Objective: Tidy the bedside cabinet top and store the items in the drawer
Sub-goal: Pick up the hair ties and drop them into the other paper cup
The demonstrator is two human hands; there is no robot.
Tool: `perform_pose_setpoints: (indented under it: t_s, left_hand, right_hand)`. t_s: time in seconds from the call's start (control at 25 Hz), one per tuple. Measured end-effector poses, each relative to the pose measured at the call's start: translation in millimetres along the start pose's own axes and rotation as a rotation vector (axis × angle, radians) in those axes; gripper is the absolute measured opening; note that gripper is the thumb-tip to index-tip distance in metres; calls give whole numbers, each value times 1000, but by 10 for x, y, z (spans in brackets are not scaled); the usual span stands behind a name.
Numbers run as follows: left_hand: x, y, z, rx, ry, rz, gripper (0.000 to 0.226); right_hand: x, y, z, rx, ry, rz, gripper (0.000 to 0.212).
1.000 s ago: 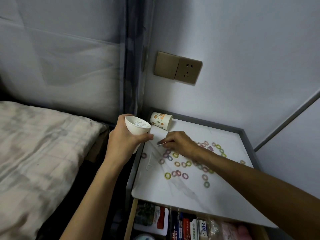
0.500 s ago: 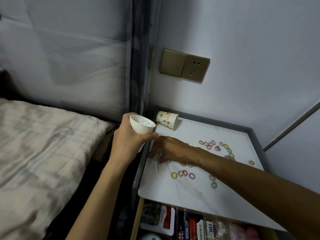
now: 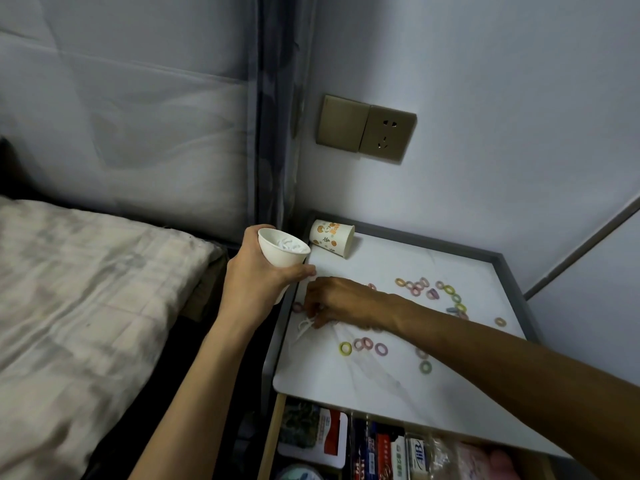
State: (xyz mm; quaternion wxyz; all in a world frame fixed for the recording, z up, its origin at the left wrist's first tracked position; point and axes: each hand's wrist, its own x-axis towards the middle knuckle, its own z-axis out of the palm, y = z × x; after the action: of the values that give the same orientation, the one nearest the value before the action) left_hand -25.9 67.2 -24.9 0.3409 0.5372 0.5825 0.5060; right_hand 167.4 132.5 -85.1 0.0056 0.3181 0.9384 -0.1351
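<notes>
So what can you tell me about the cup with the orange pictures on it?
The patterned cup looks like paper, cream with small orange prints. It lies on its side in the back left corner of the cabinet top, narrow base toward the corner, open mouth pointing right. Only the white top seems to touch it. Its inside is hidden.

I count two paper cups, a white cup [image 3: 278,255] and a patterned cup [image 3: 330,237], roughly twenty coloured rings [image 3: 381,349], at least one white pick [image 3: 303,323]
</notes>
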Motion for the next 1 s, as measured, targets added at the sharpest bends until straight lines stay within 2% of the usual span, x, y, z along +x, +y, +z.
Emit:
perform_pose_setpoints:
  t_s: [0.24,0.48,0.68,0.84,1.0]
  left_hand:
    - [-19,13,-4,-2,-4,-7,72]
    - [-22,22,-14,6,-10,-1,75]
    - [-3,9,-18,14,-8,-1,75]
    - [2,-15,-5,19,-11,-1,73]
    - [-35,8,16,102,-26,22,69]
  right_hand:
    - [-26,4,21,23,-42,54,11]
    - [-9,-20,-52,104,6,85,17]
    - [12,-4,-100,140,22,198,13]
    - [-15,7,-302,109,171,257,4]
    - [-254,37,-756,283,387,372,5]
